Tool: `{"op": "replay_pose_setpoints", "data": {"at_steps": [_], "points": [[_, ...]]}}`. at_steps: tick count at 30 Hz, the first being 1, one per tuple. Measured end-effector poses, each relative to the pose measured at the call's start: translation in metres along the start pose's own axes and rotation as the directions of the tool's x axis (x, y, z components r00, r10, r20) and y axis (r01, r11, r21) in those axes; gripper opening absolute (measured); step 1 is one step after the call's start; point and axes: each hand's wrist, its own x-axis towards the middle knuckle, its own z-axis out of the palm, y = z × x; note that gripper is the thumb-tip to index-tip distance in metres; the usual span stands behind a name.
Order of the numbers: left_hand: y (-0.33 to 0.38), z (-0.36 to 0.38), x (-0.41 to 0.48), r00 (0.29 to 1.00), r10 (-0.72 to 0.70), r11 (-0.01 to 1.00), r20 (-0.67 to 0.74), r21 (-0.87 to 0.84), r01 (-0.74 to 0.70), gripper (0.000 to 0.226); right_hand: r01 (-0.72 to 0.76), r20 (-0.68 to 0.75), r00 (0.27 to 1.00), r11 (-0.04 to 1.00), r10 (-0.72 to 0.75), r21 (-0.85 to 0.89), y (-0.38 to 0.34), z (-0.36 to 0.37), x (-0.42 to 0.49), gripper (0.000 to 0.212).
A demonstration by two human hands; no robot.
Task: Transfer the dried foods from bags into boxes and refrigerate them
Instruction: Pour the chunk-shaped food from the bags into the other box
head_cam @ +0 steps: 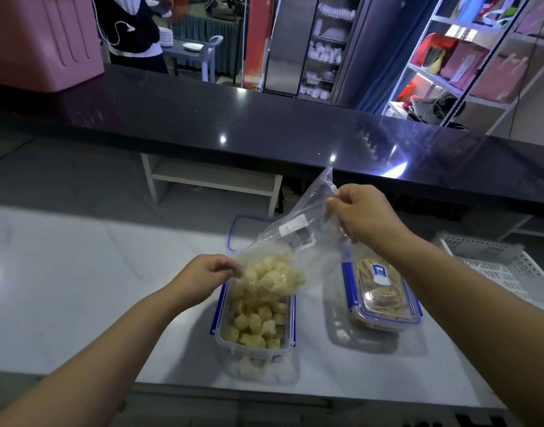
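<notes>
A clear plastic bag (298, 217) with a white label hangs tilted over an open clear box with blue clips (252, 349). Pale yellow dried pieces (274, 275) crowd the bag's low mouth, and more of them lie in the box (255, 325). My left hand (203, 275) pinches the bag's lower edge at the box's far left corner. My right hand (363, 214) pinches the bag's raised upper end. The box's loose lid (244, 229) lies flat behind it. To the right sits a second box, lidded, (381, 300) holding long yellowish dried strips.
Both boxes stand on a white counter (79, 288). A white slatted basket (498, 266) sits at the right edge. A raised black ledge (264, 124) runs across behind, with a pink cooler (39, 38) at its left end. A person (132, 29) stands beyond it.
</notes>
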Motion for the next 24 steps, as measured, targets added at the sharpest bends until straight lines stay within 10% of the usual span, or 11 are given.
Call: {"op": "replay_pose_setpoints", "data": {"at_steps": [24], "points": [[0.02, -0.008, 0.013, 1.0, 0.009, 0.988, 0.019, -0.156, -0.005, 0.021, -0.113, 0.017, 0.994, 0.971, 0.112, 0.211, -0.019, -0.02, 0.017, 0.017]]}}
